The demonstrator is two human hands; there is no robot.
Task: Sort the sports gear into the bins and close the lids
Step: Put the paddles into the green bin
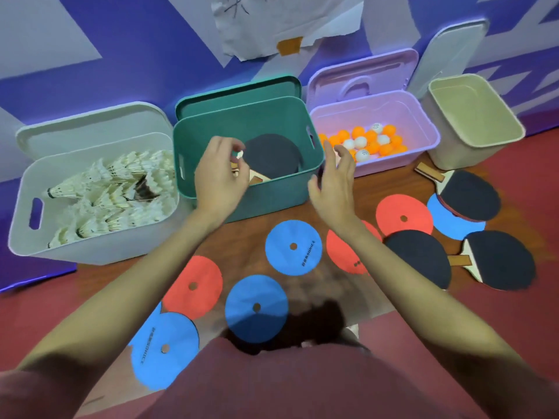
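Around green bin (242, 189): flat discs (292, 247), paddles (499, 261).

Four bins look like smooth moulded plastic, satin sheen: white bin (90, 207), teal bin (242, 189), lilac bin (393, 122), beige bin (472, 122). Lids same plastic. Shuttlecocks (115, 189) in white bin: real-looking feathers, matt, fringed. Balls (366, 143) in lilac bin: smooth, slightly glossy plastic, orange and white. Paddles (502, 261) at floor's right edge: matt black rubber faces, bare pale wood at neck and handle. Discs (293, 247): flat, thin, matt, red or blue; material unclear, paper or soft plastic. Floor (499, 328): matt red, faintly textured. Sheet (272, 22) on wall: creased paper.
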